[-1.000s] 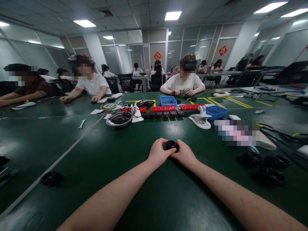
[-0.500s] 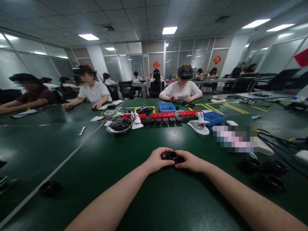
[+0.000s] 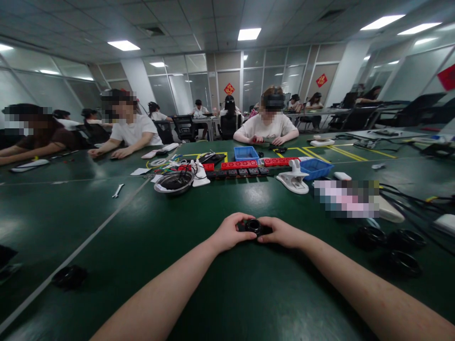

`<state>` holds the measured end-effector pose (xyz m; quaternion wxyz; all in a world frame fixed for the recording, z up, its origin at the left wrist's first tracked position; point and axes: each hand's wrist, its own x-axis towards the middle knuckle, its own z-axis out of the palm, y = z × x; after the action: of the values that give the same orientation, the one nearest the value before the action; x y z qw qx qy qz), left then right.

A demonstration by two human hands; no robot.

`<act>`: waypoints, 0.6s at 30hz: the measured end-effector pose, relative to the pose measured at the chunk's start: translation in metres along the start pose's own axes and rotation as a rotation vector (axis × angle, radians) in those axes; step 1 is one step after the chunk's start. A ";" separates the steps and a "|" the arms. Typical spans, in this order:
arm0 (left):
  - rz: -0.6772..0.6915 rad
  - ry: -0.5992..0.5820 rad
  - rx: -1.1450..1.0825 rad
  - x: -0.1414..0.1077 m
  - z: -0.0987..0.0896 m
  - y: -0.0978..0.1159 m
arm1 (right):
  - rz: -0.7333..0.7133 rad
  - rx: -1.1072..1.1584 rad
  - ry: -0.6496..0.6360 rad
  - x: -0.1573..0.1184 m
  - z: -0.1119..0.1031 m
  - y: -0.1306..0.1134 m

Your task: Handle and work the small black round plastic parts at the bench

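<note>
A black ring-shaped part with a round opening on top is held just in front of me at the middle of the green table. My left hand is closed on its left side, thumb at the front and fingers behind. From the other side my right hand grips it too, thumb near the front. The fingers hide much of the part, and its exact kind cannot be made out. Similar black ring parts lie to the right, and another dark part lies to the left.
Ahead are a metal bowl, white clamp stands, red power strips and blue trays. A wrench lies at left. Black cables run along the right. Several people sit around the tables, one person directly opposite.
The view has shifted slightly, so the scene sits a little higher. Both hands keep hold of the black part. The co-worker at left has moved a hand on the table.
</note>
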<state>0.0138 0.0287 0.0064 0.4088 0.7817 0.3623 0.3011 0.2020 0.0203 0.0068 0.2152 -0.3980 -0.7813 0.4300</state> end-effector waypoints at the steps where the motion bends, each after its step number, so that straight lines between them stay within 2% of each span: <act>1: -0.008 0.002 -0.001 0.000 0.000 -0.001 | 0.005 0.001 0.002 0.000 0.000 0.000; 9: -0.028 0.053 0.014 0.001 0.005 -0.009 | 0.033 -0.005 0.046 0.002 0.003 0.003; 14: -0.063 0.120 0.037 0.000 0.011 -0.007 | 0.077 -0.119 0.206 0.004 0.010 0.008; 18: -0.109 0.231 0.119 0.000 0.017 -0.002 | 0.139 -0.247 0.358 0.009 0.022 0.007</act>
<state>0.0261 0.0221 -0.0037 0.3329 0.7439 0.4660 0.3445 0.1851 0.0186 -0.0108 0.2699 -0.5442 -0.7479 0.2676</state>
